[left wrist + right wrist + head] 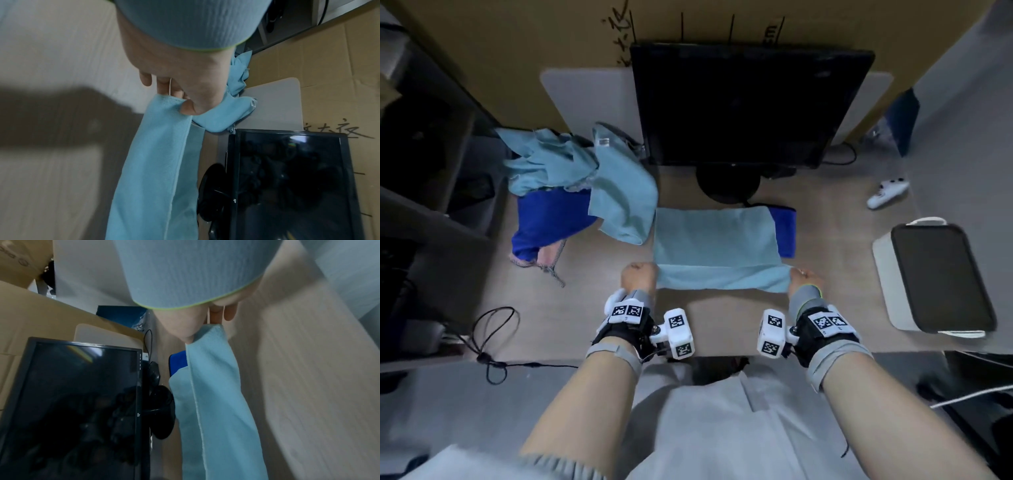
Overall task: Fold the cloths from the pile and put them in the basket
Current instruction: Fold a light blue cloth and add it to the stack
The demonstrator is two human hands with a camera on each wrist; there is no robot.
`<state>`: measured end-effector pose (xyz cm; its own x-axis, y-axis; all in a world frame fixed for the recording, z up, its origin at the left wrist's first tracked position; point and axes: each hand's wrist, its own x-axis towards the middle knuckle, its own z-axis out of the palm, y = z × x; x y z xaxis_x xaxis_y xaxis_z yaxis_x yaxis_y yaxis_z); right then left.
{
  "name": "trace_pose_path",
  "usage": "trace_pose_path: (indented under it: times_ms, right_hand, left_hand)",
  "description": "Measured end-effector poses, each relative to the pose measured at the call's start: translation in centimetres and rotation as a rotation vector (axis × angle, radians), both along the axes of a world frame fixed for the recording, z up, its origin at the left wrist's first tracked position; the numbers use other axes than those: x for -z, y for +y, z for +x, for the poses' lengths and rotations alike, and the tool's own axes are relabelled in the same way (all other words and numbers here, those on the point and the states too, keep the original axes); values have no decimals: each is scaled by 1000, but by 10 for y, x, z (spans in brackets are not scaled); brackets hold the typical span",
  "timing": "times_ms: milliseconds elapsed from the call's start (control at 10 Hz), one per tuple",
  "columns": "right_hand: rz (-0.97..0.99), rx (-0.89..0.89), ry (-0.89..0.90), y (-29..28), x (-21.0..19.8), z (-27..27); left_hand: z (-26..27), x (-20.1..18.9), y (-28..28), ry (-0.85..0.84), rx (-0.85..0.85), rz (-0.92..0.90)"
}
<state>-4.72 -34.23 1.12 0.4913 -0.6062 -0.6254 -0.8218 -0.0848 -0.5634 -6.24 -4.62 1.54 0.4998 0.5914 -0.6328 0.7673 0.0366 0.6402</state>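
Observation:
A light blue cloth [717, 240] lies spread on the desk in front of the monitor, its near edge lifted. My left hand [639, 275] pinches the near left corner [168, 102] between thumb and fingers. My right hand [800, 278] pinches the near right corner [211, 334]. The cloth [156, 170] hangs taut between both hands. Under its far right side shows a dark blue cloth [786, 233]. The pile [582, 185] of light blue, dark blue and pink cloths sits at the left. The basket [941, 277], white with a dark inside, stands at the right.
A black monitor [750, 106] on a round stand [727, 183] rises just behind the cloth. Cardboard [517, 51] backs the desk. A white controller [887, 193] lies at the far right. A black cable [493, 342] loops at the desk's near left edge.

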Motion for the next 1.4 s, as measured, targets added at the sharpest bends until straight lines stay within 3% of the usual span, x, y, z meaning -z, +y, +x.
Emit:
trace_pose_path:
  times_ms: [300, 600, 800, 1000, 1100, 1200, 1300, 1400]
  right_hand:
    - [122, -170, -128, -15, -6, 41]
    - [107, -312, -127, -15, -1, 90]
    - [73, -371, -55, -8, 11, 135]
    - [37, -277, -10, 9, 30, 171]
    - [77, -42, -20, 11, 34, 177]
    - [-310, -570, 207, 22, 33, 178]
    - [-502, -781, 300, 29, 38, 183]
    - [-564, -794, 346, 31, 45, 187]
  left_hand:
    - [-1, -5, -33, -142, -56, 96]
    - [38, -1, -38, -166, -82, 152]
    - [98, 18, -19, -98, 79, 188]
    - [147, 55, 11, 5, 185, 174]
    - [161, 63, 18, 36, 194, 169]
    - [169, 76, 23, 86, 249, 176]
    - [172, 89, 24, 52, 199, 118]
    - [176, 99, 24, 40, 167, 92]
